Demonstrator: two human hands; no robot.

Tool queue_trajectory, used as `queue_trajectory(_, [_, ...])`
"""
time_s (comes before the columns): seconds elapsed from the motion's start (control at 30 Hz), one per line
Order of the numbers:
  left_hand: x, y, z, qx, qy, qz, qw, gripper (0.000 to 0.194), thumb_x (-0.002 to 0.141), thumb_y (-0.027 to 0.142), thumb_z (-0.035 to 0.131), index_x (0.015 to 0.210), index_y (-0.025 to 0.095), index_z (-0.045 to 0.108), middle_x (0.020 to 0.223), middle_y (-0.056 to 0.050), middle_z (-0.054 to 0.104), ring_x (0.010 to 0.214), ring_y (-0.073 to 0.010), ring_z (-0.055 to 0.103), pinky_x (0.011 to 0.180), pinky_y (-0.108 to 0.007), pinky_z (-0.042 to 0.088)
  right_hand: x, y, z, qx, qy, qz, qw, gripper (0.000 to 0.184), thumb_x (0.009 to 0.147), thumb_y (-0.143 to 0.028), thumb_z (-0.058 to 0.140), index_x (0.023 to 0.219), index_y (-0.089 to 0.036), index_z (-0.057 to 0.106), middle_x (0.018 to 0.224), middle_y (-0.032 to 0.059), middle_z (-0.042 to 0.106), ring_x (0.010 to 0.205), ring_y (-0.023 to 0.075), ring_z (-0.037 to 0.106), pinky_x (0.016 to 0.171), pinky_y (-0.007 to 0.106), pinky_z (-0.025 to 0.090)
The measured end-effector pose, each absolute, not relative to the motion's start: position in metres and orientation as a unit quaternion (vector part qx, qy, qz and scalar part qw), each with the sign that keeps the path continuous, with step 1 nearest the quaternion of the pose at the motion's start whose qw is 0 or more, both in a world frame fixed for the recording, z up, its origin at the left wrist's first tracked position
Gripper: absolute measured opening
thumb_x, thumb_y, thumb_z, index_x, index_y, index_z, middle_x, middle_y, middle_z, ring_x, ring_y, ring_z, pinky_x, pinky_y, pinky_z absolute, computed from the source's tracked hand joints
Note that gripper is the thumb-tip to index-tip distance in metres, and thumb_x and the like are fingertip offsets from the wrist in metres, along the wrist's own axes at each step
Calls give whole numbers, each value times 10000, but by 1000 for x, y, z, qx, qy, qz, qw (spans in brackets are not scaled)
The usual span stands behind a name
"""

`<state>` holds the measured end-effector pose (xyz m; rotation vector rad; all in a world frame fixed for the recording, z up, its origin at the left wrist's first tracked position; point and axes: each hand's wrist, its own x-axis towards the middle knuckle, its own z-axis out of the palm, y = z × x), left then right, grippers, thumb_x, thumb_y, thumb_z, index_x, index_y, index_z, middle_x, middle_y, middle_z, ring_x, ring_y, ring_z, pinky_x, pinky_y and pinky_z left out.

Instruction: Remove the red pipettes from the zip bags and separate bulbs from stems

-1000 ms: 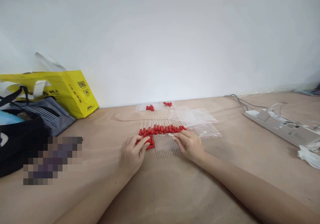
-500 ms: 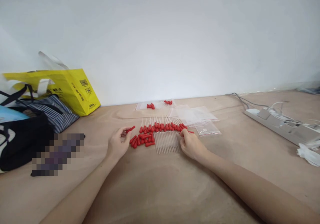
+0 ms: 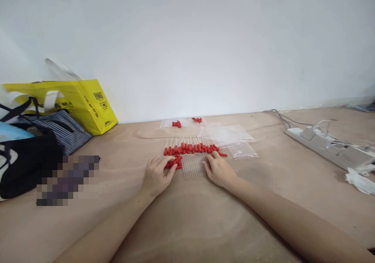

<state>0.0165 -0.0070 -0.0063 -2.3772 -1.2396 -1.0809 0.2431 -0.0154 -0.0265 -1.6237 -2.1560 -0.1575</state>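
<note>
A row of droppers [image 3: 189, 148], clear stems pointing away and red rubber bulbs toward me, lies on the wooden table. Nearer to me is a row of clear dropper tubes [image 3: 193, 168] without bulbs. Left of these tubes is a small pile of loose red bulbs [image 3: 179, 167], partly covered by my left hand [image 3: 159, 174]. Its thumb and fingers are closed around a red rubber bulb [image 3: 176, 160] over the pile. My right hand [image 3: 219, 169] rests at the right end of the tubes, fingertips closed on a clear tube; the grip is partly hidden.
Behind the rows lie clear zip bags [image 3: 234, 135], and a bag with red bulbs [image 3: 176, 124] stands nearer the wall. A yellow bag [image 3: 96, 110] and a striped pouch [image 3: 63, 130] are at left. A power strip [image 3: 331, 145] with cables and a crumpled tissue [image 3: 360, 181] are at right.
My left hand left the pile with a red bulb, moved left, and is now back over the pile. My right hand moved from the dropper row's right end slightly left onto the clear tubes.
</note>
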Motion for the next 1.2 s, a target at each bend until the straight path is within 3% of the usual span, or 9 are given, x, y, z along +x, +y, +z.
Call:
queue_trajectory(0.23, [-16,7,6,-737,-535,-390,139,165,735,357,535,729,196,573,687,0,636,668,-175,585,657,-300,401,242,-24,-23,-580,-779,-47,232,312,858,-405,368,882,-151,547,866,89,523,781,182,549,636,264,386])
queue_trajectory(0.37, [-27,5,17,-826,-455,-326,71,138,756,321,506,764,205,580,731,4,640,705,-154,568,692,-279,396,245,-26,-20,-575,-777,-64,250,339,857,-422,357,853,-163,575,856,76,537,786,179,533,657,270,366])
queue_trajectory(0.6, [-27,-2,19,-907,-349,-212,105,83,731,248,503,708,208,572,720,-5,625,714,-158,529,693,-302,343,259,-2,-13,-597,-735,-85,309,254,836,-341,416,815,-201,627,840,61,582,839,188,496,737,304,311])
queue_trajectory(0.9, [-28,2,9,-897,-371,-218,104,81,757,265,485,727,194,511,720,-15,585,727,-164,512,689,-297,348,240,32,3,-654,-727,-45,204,281,764,-379,464,904,-204,633,892,85,618,890,242,484,724,360,276])
queue_trajectory(1.2, [-22,-5,13,-885,-376,-251,110,105,669,251,523,700,190,443,661,-2,529,673,-167,464,699,-331,340,238,37,4,-697,-696,-44,166,336,802,-336,381,758,-167,669,861,110,638,874,250,508,722,370,280])
